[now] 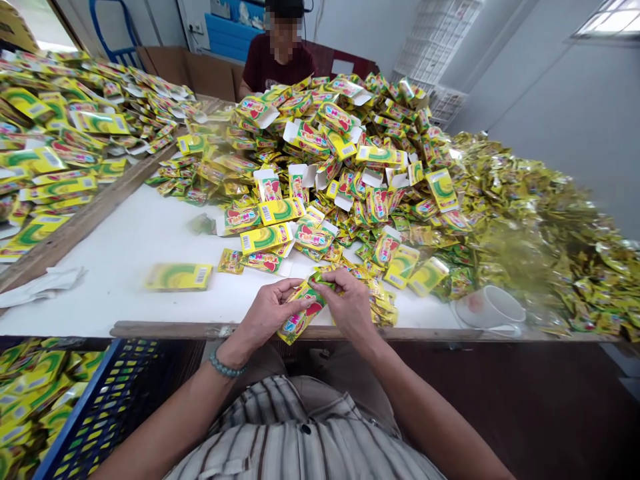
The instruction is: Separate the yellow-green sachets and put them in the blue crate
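Note:
My left hand and my right hand meet at the near edge of the white table. Together they grip a small yellow, green and red carton, held tilted over the table's wooden lip. Left fingers curl round its lower end, and a bead bracelet sits on that wrist. Right fingers pinch its upper end, where green sachets show. Just beyond the right hand lies a small heap of sachets.
A big mound of folded cartons and loose yellow sachets covers the table's far and right side. One flat carton lies left. A white cup lies right. A blue crate of cartons stands lower left. Another person sits opposite.

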A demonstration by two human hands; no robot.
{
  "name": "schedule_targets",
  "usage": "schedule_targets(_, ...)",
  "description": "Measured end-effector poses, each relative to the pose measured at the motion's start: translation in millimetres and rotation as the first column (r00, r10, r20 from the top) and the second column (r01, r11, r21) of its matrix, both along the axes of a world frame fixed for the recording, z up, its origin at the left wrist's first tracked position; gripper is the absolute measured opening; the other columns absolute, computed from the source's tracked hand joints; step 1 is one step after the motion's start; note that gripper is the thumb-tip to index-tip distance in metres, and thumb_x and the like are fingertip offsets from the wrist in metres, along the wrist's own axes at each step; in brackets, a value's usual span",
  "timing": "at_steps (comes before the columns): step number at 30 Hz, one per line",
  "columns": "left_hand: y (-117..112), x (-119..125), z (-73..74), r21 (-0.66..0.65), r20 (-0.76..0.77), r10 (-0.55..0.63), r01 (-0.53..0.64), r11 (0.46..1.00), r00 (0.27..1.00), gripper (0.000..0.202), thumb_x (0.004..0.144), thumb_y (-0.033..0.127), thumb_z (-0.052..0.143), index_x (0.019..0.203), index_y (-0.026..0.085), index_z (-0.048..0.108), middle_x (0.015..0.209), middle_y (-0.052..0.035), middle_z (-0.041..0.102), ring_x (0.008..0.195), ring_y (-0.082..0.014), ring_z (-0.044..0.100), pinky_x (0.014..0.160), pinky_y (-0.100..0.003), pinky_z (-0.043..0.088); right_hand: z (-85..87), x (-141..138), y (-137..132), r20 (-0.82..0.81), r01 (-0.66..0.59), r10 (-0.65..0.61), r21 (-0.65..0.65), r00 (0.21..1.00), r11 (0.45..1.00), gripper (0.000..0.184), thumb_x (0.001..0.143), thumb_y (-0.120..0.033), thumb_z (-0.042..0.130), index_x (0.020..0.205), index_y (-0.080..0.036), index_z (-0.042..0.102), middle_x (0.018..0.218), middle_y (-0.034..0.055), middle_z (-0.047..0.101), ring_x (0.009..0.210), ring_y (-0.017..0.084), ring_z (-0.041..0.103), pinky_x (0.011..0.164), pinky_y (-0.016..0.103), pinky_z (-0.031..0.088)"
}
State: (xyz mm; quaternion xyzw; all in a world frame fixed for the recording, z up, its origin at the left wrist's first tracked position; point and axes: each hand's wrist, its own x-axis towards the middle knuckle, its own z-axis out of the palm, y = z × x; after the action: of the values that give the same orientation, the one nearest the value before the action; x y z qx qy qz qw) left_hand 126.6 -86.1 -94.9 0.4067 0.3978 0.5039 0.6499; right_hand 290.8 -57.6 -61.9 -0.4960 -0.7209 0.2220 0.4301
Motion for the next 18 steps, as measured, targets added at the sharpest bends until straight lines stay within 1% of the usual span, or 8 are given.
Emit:
schedule_targets(2,0,1,-0.2,0.011,0.013,0.003,-0.004,1.000,1.000,0.057,0.064,0.041,0.085,0.111,0.015,0.066,0.097,-0.0066,0.077,0.084,-0.0229,0.072,0.080,-0.033,0.057,1.5,1,-2,0.022,-0.019,0.018,0.059,1.000,0.998,0.009,0.082,-0.032,0.068,0.082,-0.024,0.072,0.084,0.0045,0.070,0.079,0.020,0.060,0.073,0.033,0.046)
schedule_targets(5,0,1,0.1,0.015,0.030,0.027,-0.027,1.000,0.999,0.059,0.064,0.039,0.085,0.114,0.014,0.065,0.103,-0.0078,0.076,0.086,-0.0228,0.072,0.081,-0.034,0.057,6.2,6,-3,0.068,0.017,-0.030,0.172,0.997,0.985,0.010,0.083,-0.032,0.070,0.089,-0.024,0.072,0.091,0.0059,0.071,0.089,0.022,0.062,0.081,0.036,0.046)
schedule_targets(7,0,0,-0.2,0.019,0.030,0.036,-0.037,0.999,0.999,0.060,0.064,0.039,0.085,0.116,0.014,0.065,0.106,-0.0087,0.075,0.087,-0.0234,0.072,0.082,-0.035,0.056,8.4,8,-4,0.115,-0.009,-0.015,0.208,0.993,0.978,0.007,0.085,-0.029,0.068,0.086,-0.023,0.072,0.085,0.0048,0.072,0.085,0.021,0.062,0.081,0.036,0.046)
schedule_targets(9,-1,-2,-1.1,0.017,0.026,0.042,-0.042,0.999,0.999,0.060,0.064,0.039,0.085,0.115,0.014,0.065,0.106,-0.0090,0.075,0.087,-0.0234,0.071,0.082,-0.035,0.056,8.9,9,-6,0.163,-0.058,0.026,0.198,0.986,0.978,0.008,0.085,-0.028,0.068,0.082,-0.023,0.073,0.079,0.0041,0.071,0.082,0.021,0.061,0.079,0.035,0.046)
schedule_targets(12,-1,-4,-2.2,0.013,0.024,0.037,-0.038,0.999,0.999,0.058,0.063,0.039,0.085,0.112,0.014,0.066,0.105,-0.0082,0.075,0.085,-0.0223,0.071,0.079,-0.033,0.056,7.8,7,-10,0.212,-0.096,0.071,0.114,0.975,0.989,0.013,0.088,-0.030,0.065,0.081,-0.024,0.074,0.083,0.0051,0.072,0.094,0.023,0.062,0.083,0.037,0.044)
schedule_targets(15,-2,-7,-1.7,0.030,0.027,0.005,-0.006,1.000,1.000,0.055,0.064,0.041,0.084,0.109,0.015,0.067,0.095,-0.0054,0.076,0.081,-0.0206,0.070,0.074,-0.029,0.055,5.8,2,-15,0.217,-0.203,0.208,-0.043,0.954,0.978,0.021,0.093,-0.035,0.056,0.085,-0.026,0.073,0.095,0.0041,0.073,0.110,0.026,0.060,0.092,0.041,0.040)
schedule_targets(16,-3,-7,-1.3,0.034,0.031,-0.007,0.006,0.999,0.999,0.053,0.065,0.042,0.084,0.108,0.015,0.067,0.091,-0.0043,0.076,0.080,-0.0198,0.070,0.072,-0.027,0.054,4.7,1,-16,0.182,-0.243,0.258,-0.099,0.949,0.965,0.024,0.094,-0.038,0.053,0.088,-0.026,0.072,0.096,0.0036,0.073,0.107,0.025,0.061,0.092,0.041,0.040)
schedule_targets(18,-5,-6,-0.6,0.028,0.038,-0.024,0.023,0.999,0.999,0.050,0.068,0.042,0.082,0.107,0.015,0.066,0.086,-0.0028,0.075,0.077,-0.0182,0.069,0.070,-0.025,0.053,1.8,-4,-19,0.031,-0.297,0.310,-0.209,0.950,0.932,0.029,0.095,-0.046,0.048,0.095,-0.024,0.067,0.092,0.0031,0.073,0.093,0.023,0.065,0.086,0.038,0.044)
